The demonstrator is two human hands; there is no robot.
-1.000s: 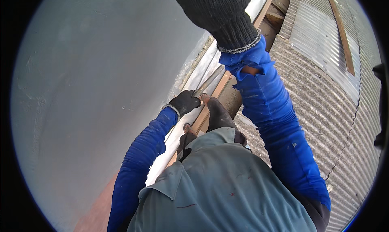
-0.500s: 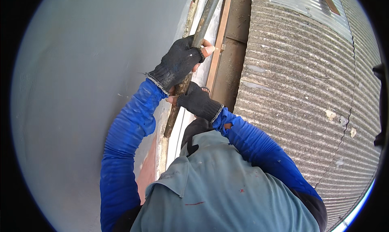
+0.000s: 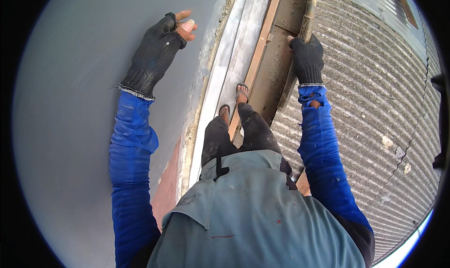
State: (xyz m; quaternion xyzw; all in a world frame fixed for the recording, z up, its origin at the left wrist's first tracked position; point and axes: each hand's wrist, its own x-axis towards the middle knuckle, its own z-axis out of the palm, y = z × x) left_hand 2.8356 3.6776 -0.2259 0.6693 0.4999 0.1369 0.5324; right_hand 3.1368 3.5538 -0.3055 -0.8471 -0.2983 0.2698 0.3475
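Observation:
My right hand [image 3: 308, 59], in a black fingerless glove, is closed around a long, weathered bamboo pole [image 3: 307, 24]. The pole runs up past the far edge of the view, and its lower end hangs below the hand beside the corrugated roof. My left hand [image 3: 161, 48], gloved the same way, is held in front of the smooth grey wall [image 3: 75, 127]. Its fingers are loosely bent and apart, with nothing in them. Whether it touches the wall I cannot tell.
My sandalled feet stand on a narrow ledge with white sheeting [image 3: 241, 48] and a wooden batten [image 3: 262, 45]. Right of it runs a brown, sunken gutter-like channel [image 3: 279, 57], then the grey corrugated roof [image 3: 361, 90]. A rough mortar edge [image 3: 197, 108] borders the wall.
My left hand has let go of the pole and moved left toward the wall. My right hand has carried the pole rightward, across the channel to the roof's edge.

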